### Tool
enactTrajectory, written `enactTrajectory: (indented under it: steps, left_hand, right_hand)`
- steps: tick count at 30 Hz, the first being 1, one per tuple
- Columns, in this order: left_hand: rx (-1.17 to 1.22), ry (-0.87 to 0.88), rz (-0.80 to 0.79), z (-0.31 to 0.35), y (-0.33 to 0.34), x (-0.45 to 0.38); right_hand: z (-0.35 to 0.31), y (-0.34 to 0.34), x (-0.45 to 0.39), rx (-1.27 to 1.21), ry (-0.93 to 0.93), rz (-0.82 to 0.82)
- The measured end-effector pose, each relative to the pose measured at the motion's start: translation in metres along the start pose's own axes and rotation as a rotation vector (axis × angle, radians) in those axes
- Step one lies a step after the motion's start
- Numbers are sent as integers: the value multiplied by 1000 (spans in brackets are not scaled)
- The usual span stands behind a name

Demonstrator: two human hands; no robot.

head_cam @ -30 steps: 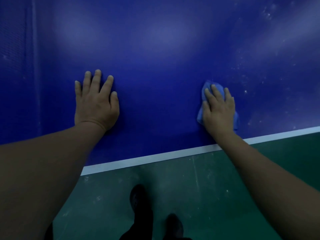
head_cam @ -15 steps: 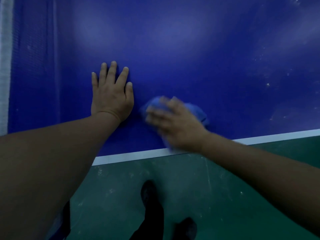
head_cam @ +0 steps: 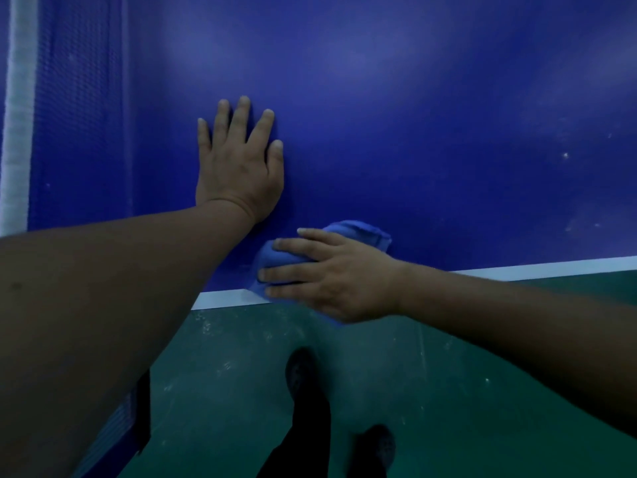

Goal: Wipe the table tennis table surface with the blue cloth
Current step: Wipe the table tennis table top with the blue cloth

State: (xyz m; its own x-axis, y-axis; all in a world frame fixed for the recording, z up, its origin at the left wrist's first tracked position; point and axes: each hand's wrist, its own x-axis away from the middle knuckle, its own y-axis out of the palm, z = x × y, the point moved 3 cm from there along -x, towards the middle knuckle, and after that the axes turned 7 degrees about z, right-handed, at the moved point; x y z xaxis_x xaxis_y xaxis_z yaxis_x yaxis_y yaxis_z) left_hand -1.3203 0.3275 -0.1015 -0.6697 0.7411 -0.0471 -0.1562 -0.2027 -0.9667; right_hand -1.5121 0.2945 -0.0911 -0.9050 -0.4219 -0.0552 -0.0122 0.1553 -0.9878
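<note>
The dark blue table tennis table (head_cam: 396, 132) fills the upper part of the head view, with a white edge line (head_cam: 224, 300) along its near side. My left hand (head_cam: 238, 167) lies flat on the surface, fingers spread, holding nothing. My right hand (head_cam: 331, 274) presses the crumpled blue cloth (head_cam: 358, 232) onto the table at the near edge, just below and right of the left hand. The fingers point left over the cloth, which sticks out behind and in front of them.
The net (head_cam: 79, 115) with its white top band (head_cam: 19, 115) runs along the left. A few pale dust specks (head_cam: 565, 155) dot the surface at the right. Below the edge lies green floor (head_cam: 448, 391), with my dark shoes (head_cam: 303, 374) on it.
My right hand has swept the cloth from the right leftward and down to the near edge. The view has shifted, so the net's white band now shows. The left hand stays planted.
</note>
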Motion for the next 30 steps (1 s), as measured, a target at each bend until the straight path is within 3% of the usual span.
enactTrajectory:
  steps: [4, 6, 8, 9, 10, 14, 16, 17, 18, 21, 23, 27, 30]
  left_hand:
    - [0, 17, 9, 1, 1, 0]
    - [10, 14, 25, 0, 0, 0]
    - [19, 12, 25, 0, 0, 0]
    - [19, 14, 20, 0, 0, 0]
    - [18, 14, 16, 0, 0, 0]
    - [15, 2, 1, 2, -2, 0]
    - [17, -7, -8, 2, -2, 0]
    - [17, -10, -12, 3, -2, 0]
    - [15, -13, -15, 3, -2, 0]
    - [8, -16, -21, 2, -2, 0]
    - [18, -17, -15, 2, -2, 0]
    - [22, -26, -13, 3, -1, 0]
    - [18, -16, -13, 4, -1, -1]
  right_hand:
    - [16, 3, -3, 47, 222, 98]
    - [2, 3, 2, 12, 213, 106]
    - [0, -1, 33, 6, 230, 88]
    - [9, -3, 59, 47, 332, 116]
    - [23, -4, 90, 101, 519, 164]
    - [48, -14, 216, 214, 1565, 247]
    - [43, -15, 212, 194, 1855, 301]
    - [40, -16, 191, 187, 1849, 349]
    - [35, -15, 164, 181, 1730, 372]
    - [16, 5, 67, 159, 1090, 252]
    - [26, 5, 23, 103, 937, 240]
    - [86, -6, -8, 50, 1089, 199]
    - [114, -14, 61, 100, 1426, 109]
